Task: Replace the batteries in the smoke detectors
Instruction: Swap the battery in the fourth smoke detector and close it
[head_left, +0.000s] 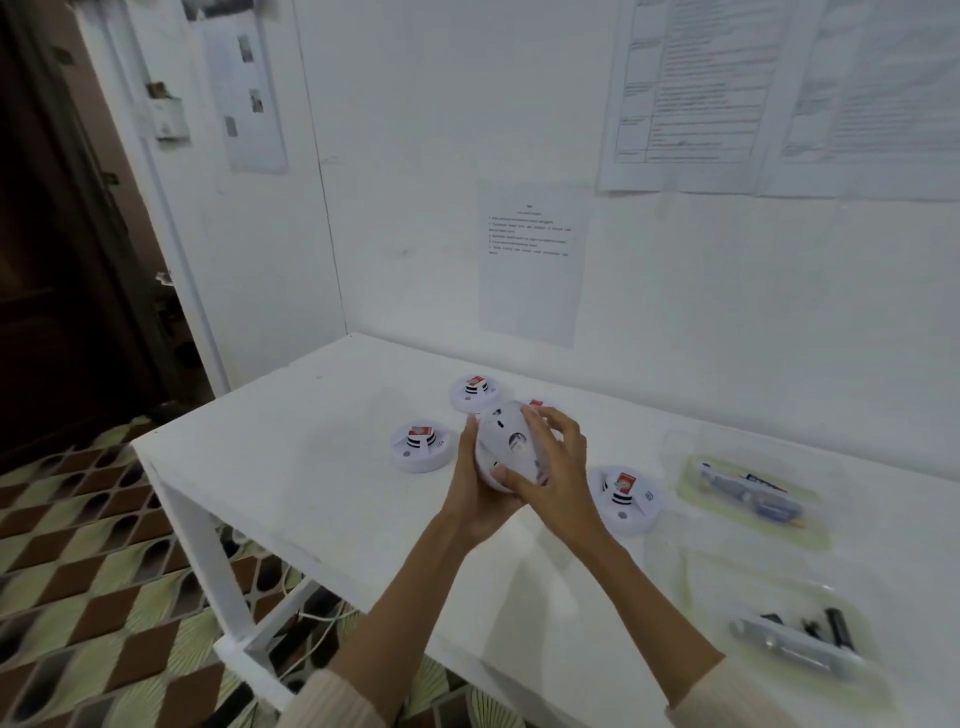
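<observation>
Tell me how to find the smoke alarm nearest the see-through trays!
Start at the white table by the wall. Just right of the right hand, which holds another alarm, near the farther clear tray, lies a round white smoke alarm. It sits alone; the other alarms cluster farther left.
</observation>
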